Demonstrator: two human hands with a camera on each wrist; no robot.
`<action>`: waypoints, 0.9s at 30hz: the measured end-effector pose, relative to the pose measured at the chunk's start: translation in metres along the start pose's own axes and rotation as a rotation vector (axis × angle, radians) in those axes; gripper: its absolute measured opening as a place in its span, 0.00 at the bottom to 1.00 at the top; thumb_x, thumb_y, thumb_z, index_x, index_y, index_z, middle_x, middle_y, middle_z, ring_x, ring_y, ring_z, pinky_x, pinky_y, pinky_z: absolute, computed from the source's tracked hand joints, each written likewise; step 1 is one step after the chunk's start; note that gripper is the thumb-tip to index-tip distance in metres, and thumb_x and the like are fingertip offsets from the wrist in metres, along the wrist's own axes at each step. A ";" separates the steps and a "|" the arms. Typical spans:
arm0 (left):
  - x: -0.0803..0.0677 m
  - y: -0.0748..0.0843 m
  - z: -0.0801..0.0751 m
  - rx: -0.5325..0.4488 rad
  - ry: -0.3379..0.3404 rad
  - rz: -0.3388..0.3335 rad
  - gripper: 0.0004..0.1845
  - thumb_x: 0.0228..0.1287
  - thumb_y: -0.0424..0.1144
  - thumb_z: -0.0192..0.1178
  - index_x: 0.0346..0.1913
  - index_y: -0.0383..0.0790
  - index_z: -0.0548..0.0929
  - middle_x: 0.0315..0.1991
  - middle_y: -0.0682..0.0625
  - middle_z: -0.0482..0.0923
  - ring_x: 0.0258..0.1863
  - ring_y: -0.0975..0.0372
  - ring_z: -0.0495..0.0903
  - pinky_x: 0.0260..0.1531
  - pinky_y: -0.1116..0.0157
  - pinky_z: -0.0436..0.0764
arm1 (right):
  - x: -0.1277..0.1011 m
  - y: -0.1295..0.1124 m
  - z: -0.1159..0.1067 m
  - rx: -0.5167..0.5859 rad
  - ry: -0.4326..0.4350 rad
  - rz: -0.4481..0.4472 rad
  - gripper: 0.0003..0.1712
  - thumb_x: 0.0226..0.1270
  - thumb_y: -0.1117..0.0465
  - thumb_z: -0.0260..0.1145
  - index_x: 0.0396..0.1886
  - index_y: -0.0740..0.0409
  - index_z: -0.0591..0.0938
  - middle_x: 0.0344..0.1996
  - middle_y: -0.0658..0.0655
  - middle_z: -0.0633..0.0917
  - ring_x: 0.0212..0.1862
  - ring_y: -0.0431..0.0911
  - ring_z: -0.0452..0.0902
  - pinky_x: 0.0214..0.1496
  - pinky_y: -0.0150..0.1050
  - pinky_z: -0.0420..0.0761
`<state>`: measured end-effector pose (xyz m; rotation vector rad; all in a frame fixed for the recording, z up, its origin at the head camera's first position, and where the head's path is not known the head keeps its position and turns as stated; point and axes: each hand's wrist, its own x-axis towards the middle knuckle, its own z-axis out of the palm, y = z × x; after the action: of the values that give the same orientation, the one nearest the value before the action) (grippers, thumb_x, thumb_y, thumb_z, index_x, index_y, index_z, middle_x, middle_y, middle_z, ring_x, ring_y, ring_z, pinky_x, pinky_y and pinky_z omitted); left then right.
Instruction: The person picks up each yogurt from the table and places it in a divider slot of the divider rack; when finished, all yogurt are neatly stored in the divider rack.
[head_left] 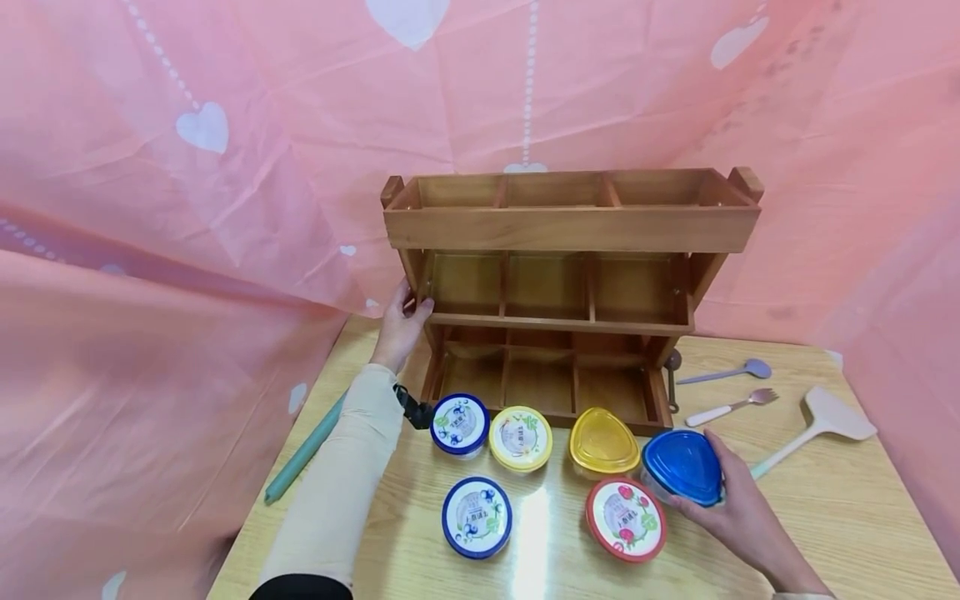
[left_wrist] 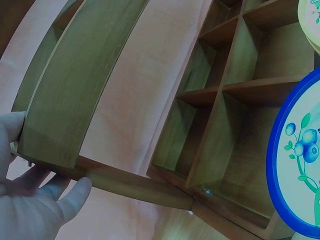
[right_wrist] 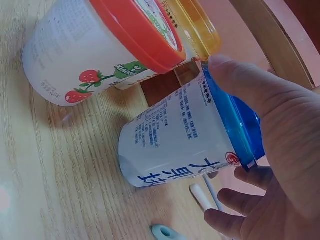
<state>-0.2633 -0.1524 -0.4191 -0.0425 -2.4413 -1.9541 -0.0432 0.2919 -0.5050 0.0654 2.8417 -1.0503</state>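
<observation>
Right grip pinches the blue-lidded tub by its rim, at the head view's four o'clock.
Left grip clasps the wooden rack at its nine o'clock side, likely to keep it steady.

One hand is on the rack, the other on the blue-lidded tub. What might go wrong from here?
The right grip is at the rim of the blue lid, so the lid might pop loose if the blue-lidded tub is lifted. The red-lidded strawberry tub is close beside and could be knocked by a sideways move. The left grip holds the side of the wooden rack; a tug might shift it into the blueberry tub nearest it.
</observation>
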 end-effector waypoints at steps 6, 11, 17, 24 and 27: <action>0.001 -0.001 0.000 -0.009 0.000 0.002 0.34 0.75 0.41 0.53 0.78 0.59 0.53 0.76 0.46 0.58 0.73 0.49 0.63 0.70 0.52 0.67 | 0.002 0.000 0.001 0.009 -0.041 0.062 0.73 0.55 0.41 0.75 0.78 0.66 0.34 0.68 0.83 0.53 0.62 0.80 0.57 0.55 0.71 0.71; 0.002 -0.003 0.000 -0.007 0.007 -0.005 0.33 0.75 0.42 0.53 0.77 0.62 0.53 0.75 0.47 0.59 0.73 0.50 0.63 0.69 0.51 0.68 | 0.004 -0.001 0.001 0.029 -0.059 0.115 0.73 0.55 0.39 0.74 0.78 0.64 0.34 0.70 0.82 0.51 0.63 0.80 0.55 0.56 0.72 0.70; -0.002 0.004 0.001 -0.022 -0.001 -0.015 0.34 0.76 0.40 0.52 0.78 0.57 0.52 0.76 0.45 0.58 0.73 0.49 0.62 0.70 0.51 0.66 | 0.003 -0.001 0.001 0.062 -0.040 0.119 0.69 0.58 0.42 0.73 0.78 0.65 0.37 0.70 0.81 0.52 0.63 0.78 0.57 0.57 0.71 0.70; -0.016 0.029 -0.001 -0.058 -0.029 -0.036 0.34 0.76 0.36 0.51 0.79 0.50 0.52 0.76 0.40 0.56 0.74 0.46 0.60 0.71 0.50 0.64 | 0.002 0.002 0.000 0.106 -0.023 0.104 0.66 0.61 0.46 0.72 0.77 0.68 0.37 0.70 0.82 0.52 0.63 0.77 0.57 0.58 0.70 0.70; -0.019 0.033 -0.002 -0.042 -0.033 -0.041 0.34 0.76 0.36 0.51 0.79 0.49 0.51 0.76 0.40 0.55 0.74 0.46 0.60 0.71 0.50 0.64 | 0.004 0.001 0.000 0.099 -0.038 0.110 0.71 0.58 0.43 0.73 0.77 0.68 0.33 0.70 0.83 0.49 0.64 0.78 0.55 0.57 0.71 0.69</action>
<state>-0.2436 -0.1471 -0.3875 -0.0264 -2.4406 -2.0374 -0.0473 0.2925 -0.5057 0.2049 2.7166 -1.1545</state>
